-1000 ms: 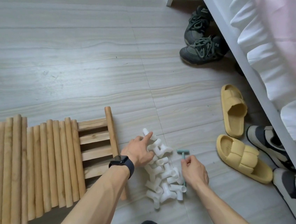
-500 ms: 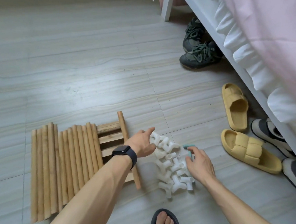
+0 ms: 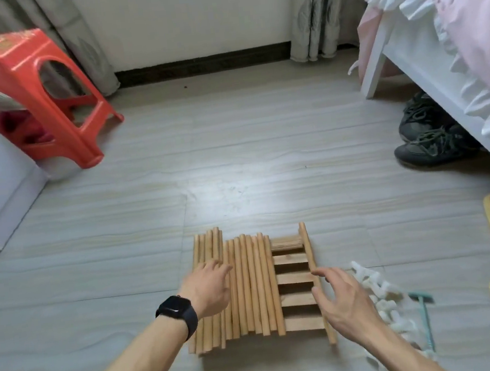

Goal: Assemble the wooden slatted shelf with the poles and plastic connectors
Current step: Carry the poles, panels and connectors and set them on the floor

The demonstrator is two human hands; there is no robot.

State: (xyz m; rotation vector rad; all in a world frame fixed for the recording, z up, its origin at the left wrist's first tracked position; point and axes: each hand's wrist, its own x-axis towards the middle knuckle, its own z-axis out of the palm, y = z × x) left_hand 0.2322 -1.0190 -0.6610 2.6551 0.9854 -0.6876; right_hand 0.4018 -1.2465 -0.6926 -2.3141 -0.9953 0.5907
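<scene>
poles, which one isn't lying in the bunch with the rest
The lone pole along the right edge of the slats, by the right hand; the other poles lie packed side by side by the left hand.

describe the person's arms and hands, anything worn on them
Both forearms are bare, with no sleeves in view. The left hand has a black watch at its wrist: a dark, rounded rectangular face on a black band. The right hand and its wrist wear nothing. No gloves or rings show on either hand.
</scene>
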